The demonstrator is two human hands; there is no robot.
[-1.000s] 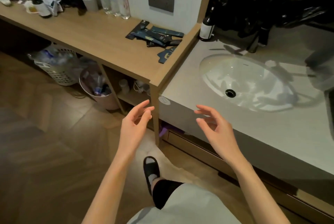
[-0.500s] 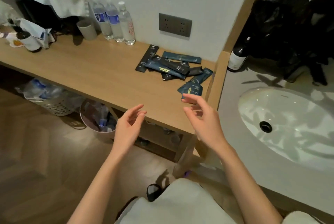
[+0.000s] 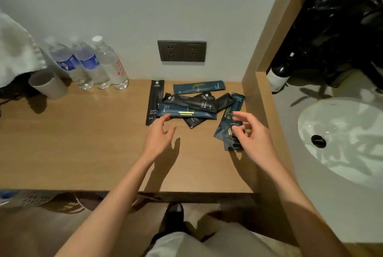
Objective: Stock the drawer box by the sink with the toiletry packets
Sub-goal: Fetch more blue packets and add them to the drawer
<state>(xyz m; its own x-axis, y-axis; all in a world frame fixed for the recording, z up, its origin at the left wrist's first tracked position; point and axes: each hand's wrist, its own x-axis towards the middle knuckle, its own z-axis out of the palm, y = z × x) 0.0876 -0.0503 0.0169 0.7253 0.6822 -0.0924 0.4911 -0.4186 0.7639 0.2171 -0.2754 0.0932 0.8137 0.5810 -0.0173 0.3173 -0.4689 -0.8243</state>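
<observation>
Several dark blue and black toiletry packets [image 3: 187,104] lie in a loose pile on the wooden counter [image 3: 83,142], near the wall. A black toothbrush packet [image 3: 154,102] lies along the pile's left side. More blue packets [image 3: 228,124] lie at the right by the wooden divider. My left hand [image 3: 159,136] is open, its fingertips just at the near edge of the pile. My right hand [image 3: 251,132] hovers open over the right-hand blue packets, fingers curled, holding nothing. No drawer box is in view.
Three water bottles [image 3: 91,63] and a grey cup [image 3: 49,84] stand at the back left. A dark wall socket [image 3: 182,51] sits above the pile. A wooden divider [image 3: 267,99] separates the counter from the white sink [image 3: 339,138]. A dark bottle [image 3: 278,76] stands behind the sink.
My view has swung from the sink to the counter and come closer. Both hands have reached forward to the packet pile, the right one now over the right-hand packets.
</observation>
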